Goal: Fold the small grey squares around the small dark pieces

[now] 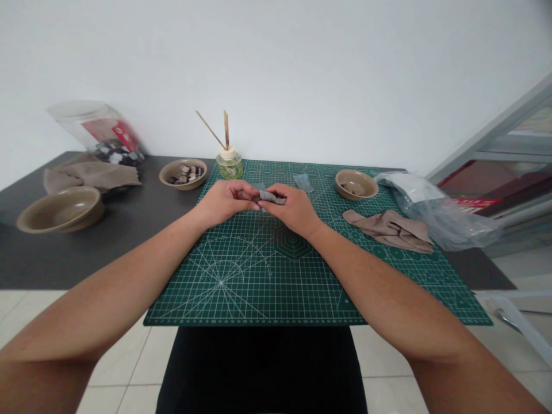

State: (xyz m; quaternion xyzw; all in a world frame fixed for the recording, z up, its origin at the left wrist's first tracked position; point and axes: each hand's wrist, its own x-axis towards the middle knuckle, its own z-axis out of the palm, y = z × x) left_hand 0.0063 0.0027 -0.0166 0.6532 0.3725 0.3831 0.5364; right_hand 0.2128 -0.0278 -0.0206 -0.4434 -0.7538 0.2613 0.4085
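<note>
Over the middle of the green cutting mat [241, 287], my two hands meet at the fingertips. My right hand [297, 208] is closed on a small folded piece of grey cloth [272, 198], its thumb pressing from the near side. My left hand [225, 202] pinches with thumb and fingers at the cloth's left end. Something small and dark shows between the fingertips there, too small to make out. A pale bluish small packet or scrap [303, 183] lies on the mat just beyond my right hand.
Left: an empty-looking bowl [60, 210], a brown cloth [92, 175], a clear bag [114, 138] of dark pieces, a bowl [183, 173] of small round pieces. A reed diffuser [230, 164] stands behind. Right: a bowl [357, 184], a brown cloth [390, 229], a plastic bag [444, 218].
</note>
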